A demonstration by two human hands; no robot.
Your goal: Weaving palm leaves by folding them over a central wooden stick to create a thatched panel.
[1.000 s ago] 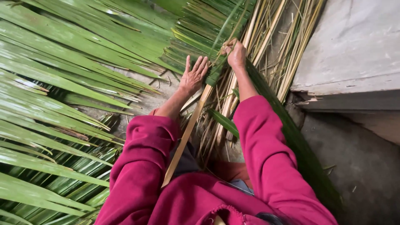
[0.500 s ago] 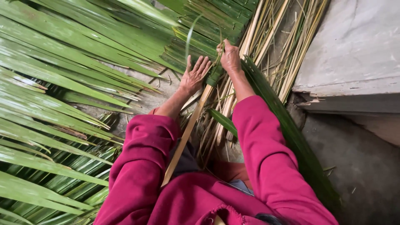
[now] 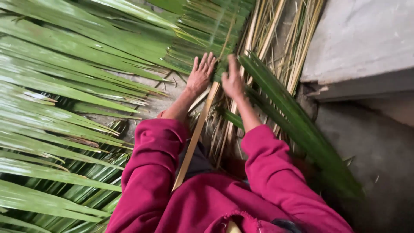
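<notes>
Since half a second ago, the right hand [image 3: 233, 80] has let go of the thin strand it was pulling upward and dropped lower, fingers now loosely spread over the folded palm leaflets [image 3: 222, 71]; the view has also tilted, and that hand is blurred, so whether it pinches anything cannot be told. Left hand [image 3: 201, 74] lies flat and open, palm down, pressing the leaflets just left of the pale wooden batten [image 3: 196, 133]. That batten is the landmark: its long axis runs from the person's lap up and slightly right to the point where both hands meet, left hand on its left side, right hand on its right, the two close together but not touching. Folded leaflets sit at the batten's far end, directly under the fingertips, and both hands are about equally near. Loose green palm fronds [image 3: 56, 86] fan out well left of the batten. Dry yellowish stalks [image 3: 276, 30] lie to its right, running roughly parallel, beside a long dark green frond [image 3: 297, 125] and a grey concrete step [image 3: 362, 43]. Magenta sleeves [image 3: 151, 172] fill the foreground.
</notes>
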